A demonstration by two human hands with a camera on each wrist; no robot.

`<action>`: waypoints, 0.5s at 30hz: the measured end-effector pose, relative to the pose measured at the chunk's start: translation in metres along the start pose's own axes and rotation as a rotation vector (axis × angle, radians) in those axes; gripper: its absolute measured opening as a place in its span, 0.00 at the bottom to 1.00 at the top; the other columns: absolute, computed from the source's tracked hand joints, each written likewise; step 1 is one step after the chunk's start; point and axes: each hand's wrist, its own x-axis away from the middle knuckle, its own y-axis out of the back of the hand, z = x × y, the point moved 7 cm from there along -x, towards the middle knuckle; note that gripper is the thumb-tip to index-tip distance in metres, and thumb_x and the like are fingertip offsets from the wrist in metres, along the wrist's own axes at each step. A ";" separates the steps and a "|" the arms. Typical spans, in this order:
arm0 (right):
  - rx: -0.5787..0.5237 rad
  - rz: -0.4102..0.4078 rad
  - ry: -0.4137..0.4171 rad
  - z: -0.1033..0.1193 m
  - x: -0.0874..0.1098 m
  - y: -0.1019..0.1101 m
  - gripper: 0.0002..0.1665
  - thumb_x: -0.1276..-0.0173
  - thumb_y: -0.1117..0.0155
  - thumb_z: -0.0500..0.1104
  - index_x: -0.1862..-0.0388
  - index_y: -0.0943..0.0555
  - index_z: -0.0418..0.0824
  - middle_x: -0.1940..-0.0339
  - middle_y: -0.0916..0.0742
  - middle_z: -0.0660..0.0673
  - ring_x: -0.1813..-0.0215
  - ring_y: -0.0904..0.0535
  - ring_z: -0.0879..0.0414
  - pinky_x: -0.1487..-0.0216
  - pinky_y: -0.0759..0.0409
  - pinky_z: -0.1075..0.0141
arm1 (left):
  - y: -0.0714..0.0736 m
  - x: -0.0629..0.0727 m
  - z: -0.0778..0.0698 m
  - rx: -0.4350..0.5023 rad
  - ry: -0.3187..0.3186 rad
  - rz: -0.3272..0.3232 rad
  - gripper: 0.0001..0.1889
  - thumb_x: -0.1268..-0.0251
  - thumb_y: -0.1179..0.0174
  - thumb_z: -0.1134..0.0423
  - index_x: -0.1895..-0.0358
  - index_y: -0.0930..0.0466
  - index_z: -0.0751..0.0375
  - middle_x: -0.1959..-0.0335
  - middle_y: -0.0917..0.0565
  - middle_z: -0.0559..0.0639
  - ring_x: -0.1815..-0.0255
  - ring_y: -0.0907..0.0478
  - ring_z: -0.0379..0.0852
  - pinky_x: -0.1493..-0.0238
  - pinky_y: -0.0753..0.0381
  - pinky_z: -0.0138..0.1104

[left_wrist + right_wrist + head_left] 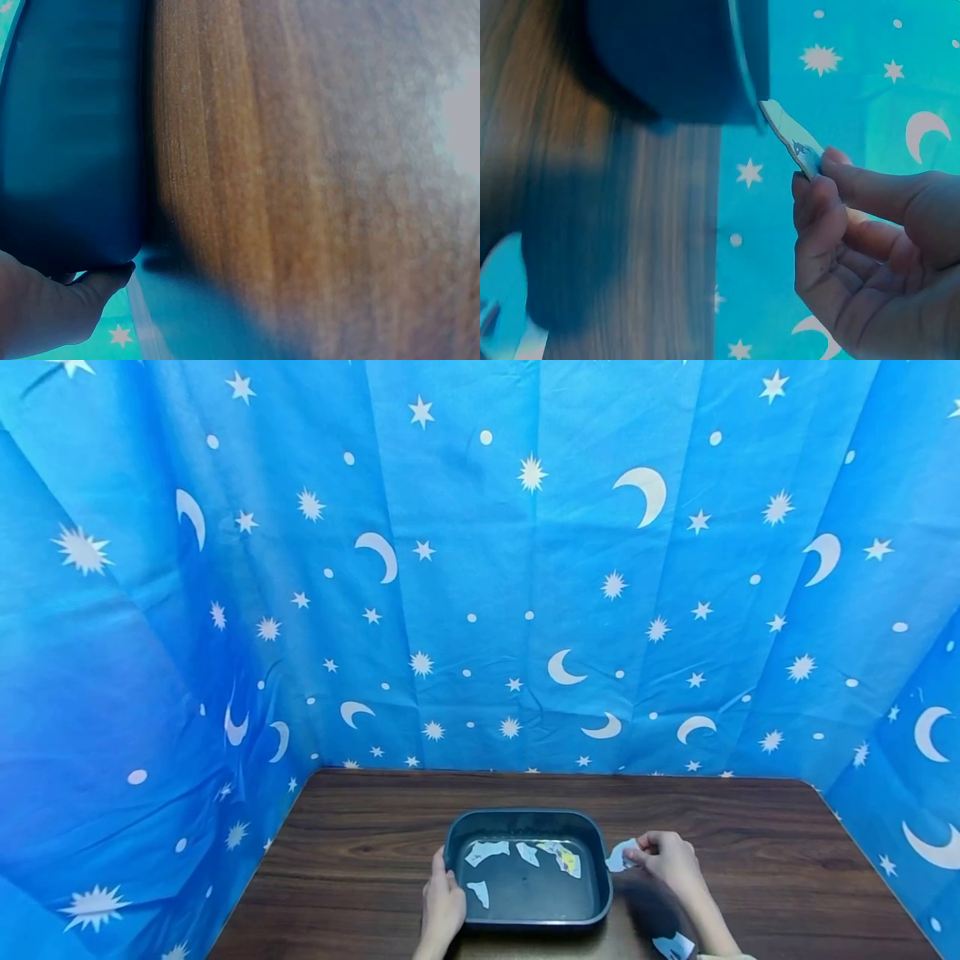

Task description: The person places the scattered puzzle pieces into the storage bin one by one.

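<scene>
A dark rectangular pan point(525, 913) with rounded corners sits over the wooden table, several torn pieces of paper lying inside it. One piece, with yellow print point(568, 862), lies near the pan's right end. My left hand point(444, 906) grips the pan's left side; in the left wrist view its fingers point(105, 289) are at the pan's outer wall. Just outside the right rim, my right hand point(671, 864) pinches another torn paper piece point(795, 142) between thumb and fingertips. That piece is pale with a small dark mark, and its far tip is right at the rim.
Another torn paper piece point(673, 947) lies on the table point(360, 852) near its front, beside my right forearm. A blue curtain point(480, 568) with white moons and stars hangs behind the table and along both sides.
</scene>
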 end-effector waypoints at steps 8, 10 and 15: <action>-0.116 -0.015 0.028 0.023 -0.009 -0.012 0.06 0.39 0.38 0.33 0.73 0.19 0.31 0.80 0.18 0.45 0.79 0.22 0.53 0.78 0.23 0.66 | 0.002 0.002 -0.001 0.001 -0.021 -0.016 0.19 0.34 0.60 0.76 0.40 0.37 0.71 0.46 0.27 0.73 0.44 0.31 0.67 0.46 0.32 0.56; -0.138 -0.014 0.046 0.029 -0.011 -0.015 0.05 0.39 0.38 0.33 0.73 0.19 0.31 0.81 0.18 0.46 0.78 0.21 0.53 0.77 0.23 0.66 | 0.003 0.002 -0.002 0.005 -0.021 -0.017 0.19 0.34 0.59 0.75 0.39 0.37 0.71 0.47 0.27 0.72 0.45 0.30 0.67 0.46 0.32 0.56; -0.175 0.016 0.072 0.045 -0.015 -0.024 0.05 0.39 0.37 0.35 0.72 0.20 0.32 0.80 0.19 0.46 0.80 0.23 0.55 0.77 0.23 0.66 | 0.003 0.002 -0.002 0.011 -0.013 -0.015 0.20 0.34 0.60 0.75 0.39 0.38 0.70 0.47 0.26 0.72 0.45 0.30 0.67 0.47 0.32 0.56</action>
